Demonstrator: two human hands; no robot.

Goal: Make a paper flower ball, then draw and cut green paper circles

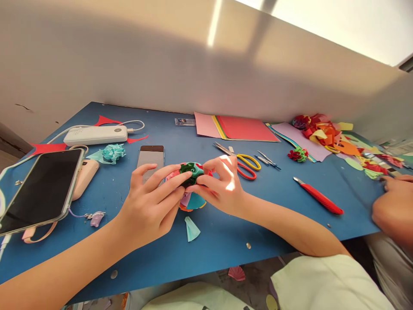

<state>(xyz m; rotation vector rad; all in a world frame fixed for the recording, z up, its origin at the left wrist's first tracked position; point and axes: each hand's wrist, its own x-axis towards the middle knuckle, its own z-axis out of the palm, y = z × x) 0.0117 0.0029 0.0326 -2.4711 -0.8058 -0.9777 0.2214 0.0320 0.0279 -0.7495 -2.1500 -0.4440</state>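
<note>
Between my two hands is a multicoloured paper flower (192,170) with a dark green curled centre and light blue, red and pink petals. My left hand (155,198) grips its left side with the fingers bent over the top. On the right, my right hand (222,185) pinches its edge between thumb and fingers. Below them more paper petals (195,201) in blue, lilac and orange show, partly covered by the hands; whether they join the flower I cannot tell. A loose light blue paper petal (192,229) lies on the blue table (226,245) just in front.
Scissors (247,162), tweezers (269,159) and a red utility knife (318,196) lie to the right. Coloured paper sheets (248,128) and paper flowers (318,129) are behind. Phones (41,185) and a power bank (96,134) sit left. Another person's hand (395,202) rests far right.
</note>
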